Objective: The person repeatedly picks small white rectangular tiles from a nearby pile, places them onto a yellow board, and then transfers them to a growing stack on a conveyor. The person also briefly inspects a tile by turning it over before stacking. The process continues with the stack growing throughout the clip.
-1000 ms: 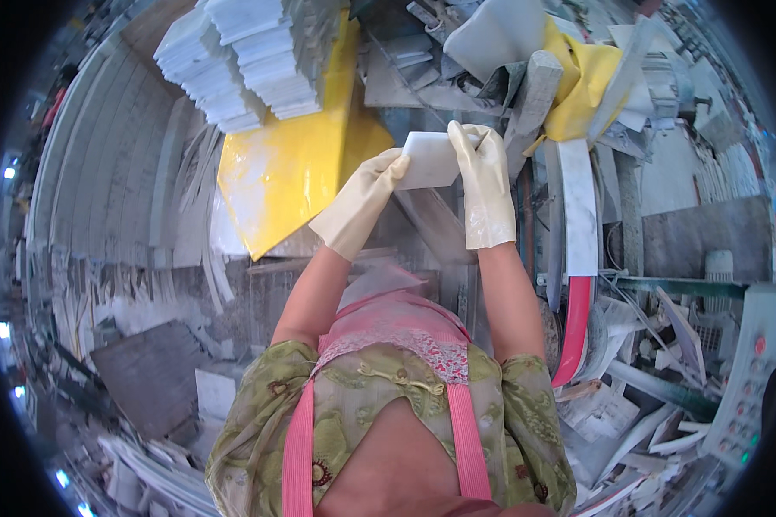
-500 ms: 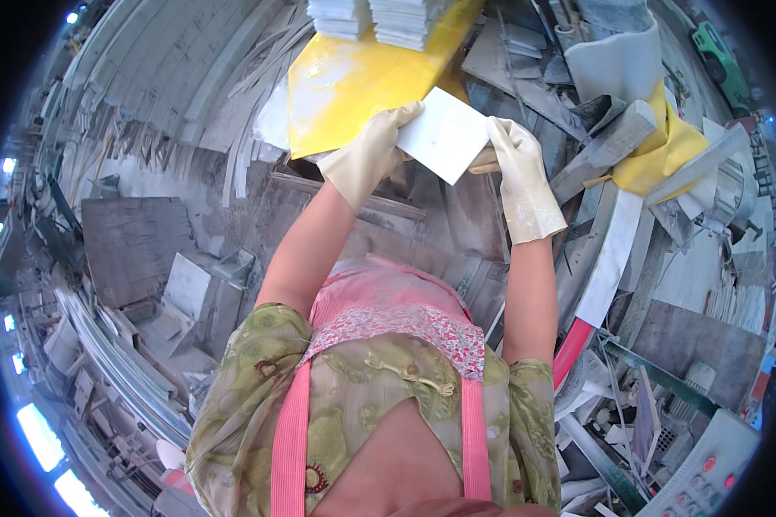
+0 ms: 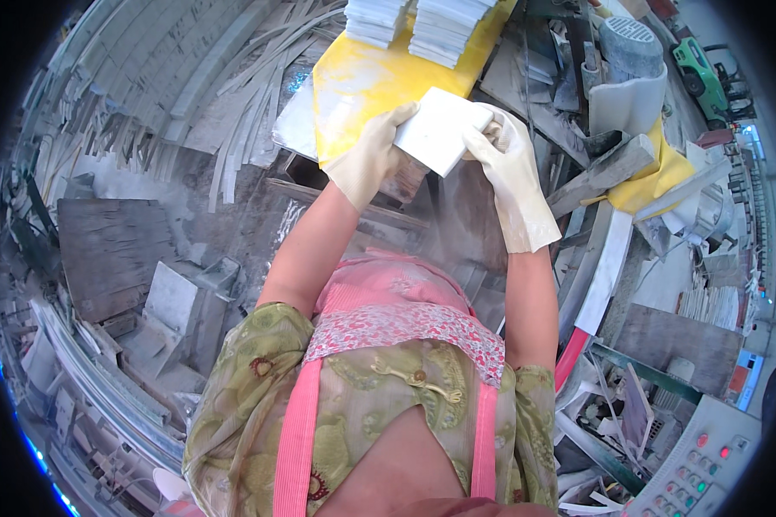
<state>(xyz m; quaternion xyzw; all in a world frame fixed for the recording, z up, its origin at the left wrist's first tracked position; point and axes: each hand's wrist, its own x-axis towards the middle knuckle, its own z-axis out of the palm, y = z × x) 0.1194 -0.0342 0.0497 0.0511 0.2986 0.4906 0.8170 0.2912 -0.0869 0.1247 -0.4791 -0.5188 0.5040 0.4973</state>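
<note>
A white square tile (image 3: 438, 133) is held up in front of my body, its flat face toward me. My left hand (image 3: 370, 157), in a cream rubber glove, grips the tile's left corner. On the opposite side, my right hand (image 3: 512, 172), gloved the same way, pinches the right corner with the thumb over the face and the other fingers curled at the edge. Just beyond the tile lies a yellow-covered surface (image 3: 353, 95), smeared with white. Two stacks of white tiles stand on it, a left stack (image 3: 373, 21) and a right stack (image 3: 447, 33).
Slabs and stone strips (image 3: 241, 146) lie at the far left. To the right are a grey bucket-like container (image 3: 628, 45), a yellow cloth (image 3: 660, 177) and a long pale beam (image 3: 606, 267). A button panel (image 3: 694, 465) sits at the near right. A dark board (image 3: 112, 254) lies left.
The view has shifted slightly, so the tile stacks show more fully. My right thumb has come over the tile's face, and the tile has tilted a little.
</note>
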